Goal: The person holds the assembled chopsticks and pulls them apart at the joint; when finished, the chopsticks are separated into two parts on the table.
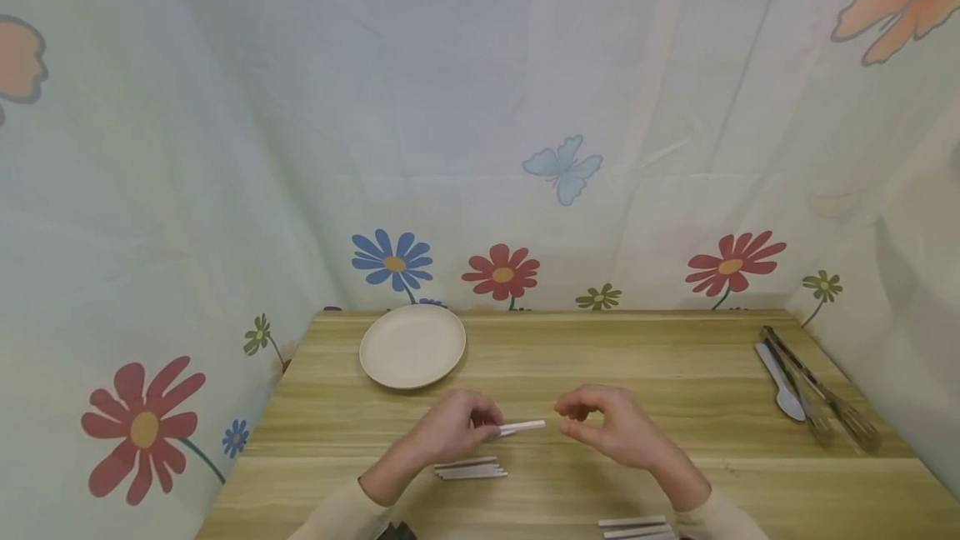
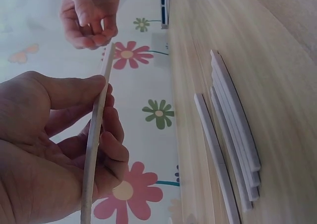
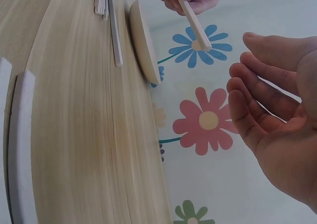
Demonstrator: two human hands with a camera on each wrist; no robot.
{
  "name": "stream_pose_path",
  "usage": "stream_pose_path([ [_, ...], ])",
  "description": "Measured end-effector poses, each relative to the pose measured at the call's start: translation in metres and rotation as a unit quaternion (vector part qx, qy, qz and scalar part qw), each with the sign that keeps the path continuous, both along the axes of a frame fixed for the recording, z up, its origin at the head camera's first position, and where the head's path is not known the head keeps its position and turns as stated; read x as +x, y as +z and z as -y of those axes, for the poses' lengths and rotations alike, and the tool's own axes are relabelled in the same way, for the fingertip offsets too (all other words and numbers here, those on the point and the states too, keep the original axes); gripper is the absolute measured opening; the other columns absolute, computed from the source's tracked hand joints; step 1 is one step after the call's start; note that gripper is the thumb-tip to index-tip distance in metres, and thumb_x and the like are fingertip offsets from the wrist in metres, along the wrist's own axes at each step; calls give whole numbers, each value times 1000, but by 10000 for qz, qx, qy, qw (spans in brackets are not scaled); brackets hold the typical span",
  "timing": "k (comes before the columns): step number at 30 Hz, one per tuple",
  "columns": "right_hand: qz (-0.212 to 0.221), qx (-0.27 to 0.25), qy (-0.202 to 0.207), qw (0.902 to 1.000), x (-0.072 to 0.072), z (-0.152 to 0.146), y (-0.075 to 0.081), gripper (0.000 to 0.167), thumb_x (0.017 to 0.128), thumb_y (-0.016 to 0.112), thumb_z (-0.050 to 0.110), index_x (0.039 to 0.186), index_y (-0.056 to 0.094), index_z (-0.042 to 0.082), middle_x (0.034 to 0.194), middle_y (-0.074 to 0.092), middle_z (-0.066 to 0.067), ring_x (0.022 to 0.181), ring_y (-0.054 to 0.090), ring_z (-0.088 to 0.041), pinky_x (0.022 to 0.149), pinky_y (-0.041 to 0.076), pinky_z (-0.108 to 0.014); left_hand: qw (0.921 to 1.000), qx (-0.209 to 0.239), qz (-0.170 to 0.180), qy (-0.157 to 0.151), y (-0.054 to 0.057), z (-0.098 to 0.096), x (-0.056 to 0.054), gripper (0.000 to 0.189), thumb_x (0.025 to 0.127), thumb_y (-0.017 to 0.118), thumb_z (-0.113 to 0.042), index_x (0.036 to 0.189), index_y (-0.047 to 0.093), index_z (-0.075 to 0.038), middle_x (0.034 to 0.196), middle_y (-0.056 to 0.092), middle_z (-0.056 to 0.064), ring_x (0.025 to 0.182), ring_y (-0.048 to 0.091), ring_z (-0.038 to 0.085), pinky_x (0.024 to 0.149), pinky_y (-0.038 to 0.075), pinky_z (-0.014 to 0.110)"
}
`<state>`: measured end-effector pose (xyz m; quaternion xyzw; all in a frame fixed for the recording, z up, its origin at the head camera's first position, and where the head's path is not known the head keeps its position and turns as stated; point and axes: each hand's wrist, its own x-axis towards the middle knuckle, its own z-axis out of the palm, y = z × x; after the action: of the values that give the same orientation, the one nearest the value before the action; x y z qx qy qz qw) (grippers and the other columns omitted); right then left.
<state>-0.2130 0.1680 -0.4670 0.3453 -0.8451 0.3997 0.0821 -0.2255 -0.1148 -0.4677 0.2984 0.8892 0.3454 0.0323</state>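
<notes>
My left hand (image 1: 457, 427) pinches a slim white stick (image 2: 96, 117) between thumb and fingers, above the table; the stick's free end points toward the right hand. Facing it, my right hand (image 1: 615, 427) holds nothing, its fingers gently bent and the thumb apart from them in the right wrist view. A small gap separates its fingertips from the stick's end. Under the left hand, a single white stick (image 2: 214, 149) lies on the table beside a row of several similar sticks (image 1: 470, 471). More white sticks (image 1: 637, 528) lie at the near edge of the head view, below the right hand.
A round cream plate (image 1: 412, 346) sits at the back left of the wood-grain table (image 1: 615, 357). At the right end lie a pale spoon (image 1: 787, 401) and long-handled metal utensils (image 1: 828, 397). A flowered curtain (image 1: 480, 107) hangs behind and at both sides.
</notes>
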Motion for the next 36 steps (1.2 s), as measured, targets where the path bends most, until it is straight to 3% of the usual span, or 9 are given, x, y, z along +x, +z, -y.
stream_pose_path([
  [9, 76, -58, 139, 9999, -2, 6, -1, 14, 88, 72, 23, 101, 71, 18, 94, 72, 0, 80, 61, -4, 76, 53, -30, 10000, -25, -86, -32, 4, -5, 2, 4, 87, 73, -15, 87, 75, -11, 73, 64, -13, 66, 54, -5, 60, 46, 16],
  [22, 107, -120, 433, 9989, 0, 14, -2, 13, 85, 74, 12, 97, 71, 15, 91, 70, 1, 77, 60, -2, 71, 55, -29, 10000, 13, 24, -85, 9, -12, 6, 4, 84, 76, -14, 87, 77, -14, 75, 66, -12, 67, 54, -4, 62, 46, 16],
  [36, 201, 56, 444, 9988, 1, 20, -7, 7, 86, 73, 14, 93, 74, 17, 82, 66, 11, 71, 54, 3, 62, 49, -20, 9995, -27, -95, -295, 11, -14, 7, 5, 85, 75, -18, 88, 78, -14, 76, 68, -13, 64, 51, -5, 58, 45, 15],
])
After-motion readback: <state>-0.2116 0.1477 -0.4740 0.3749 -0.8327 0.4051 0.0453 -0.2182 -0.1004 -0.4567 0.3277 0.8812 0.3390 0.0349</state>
